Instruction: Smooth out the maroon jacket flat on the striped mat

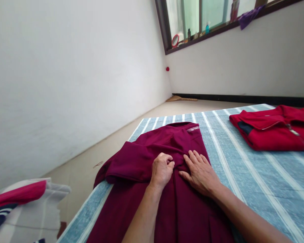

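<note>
A white wall (78, 67) rises on your left, beside the blue-and-white striped cloth (255, 182) in front of you. The maroon garment (134, 165) lies on that cloth, directly under your hands, part of it draping over the cloth's left edge. Well apart to the right, on the same cloth, sits a folded red jacket (273, 131). Your right hand (200, 173) lies flat on the garment, fingers spread. Your left hand (162, 170), just beside it, is curled, thumb and forefinger pinching the maroon fabric. A small pale label (193, 129) shows near the garment's far right corner.
</note>
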### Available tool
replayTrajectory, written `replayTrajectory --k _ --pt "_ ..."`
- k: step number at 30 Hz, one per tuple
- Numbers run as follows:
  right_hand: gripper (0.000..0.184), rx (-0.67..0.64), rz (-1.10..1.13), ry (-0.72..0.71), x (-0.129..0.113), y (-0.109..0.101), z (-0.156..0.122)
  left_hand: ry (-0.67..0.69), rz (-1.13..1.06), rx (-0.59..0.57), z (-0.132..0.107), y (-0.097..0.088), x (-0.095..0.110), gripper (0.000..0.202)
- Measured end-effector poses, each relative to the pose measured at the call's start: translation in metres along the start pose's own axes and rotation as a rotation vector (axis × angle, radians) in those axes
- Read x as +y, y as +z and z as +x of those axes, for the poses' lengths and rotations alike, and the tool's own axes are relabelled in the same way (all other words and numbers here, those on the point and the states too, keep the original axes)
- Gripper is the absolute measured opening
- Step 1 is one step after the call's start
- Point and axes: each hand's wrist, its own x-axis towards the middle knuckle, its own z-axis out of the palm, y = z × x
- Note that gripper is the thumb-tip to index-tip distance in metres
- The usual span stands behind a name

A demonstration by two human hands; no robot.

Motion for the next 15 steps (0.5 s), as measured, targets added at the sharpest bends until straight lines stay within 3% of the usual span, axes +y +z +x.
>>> replayTrajectory --k 15 --pt "0.067 -0.009 0.010 0.001 0.000 0.001 0.001 0.152 0.512 -0.100 -0.002 0.002 0.012 0.023"
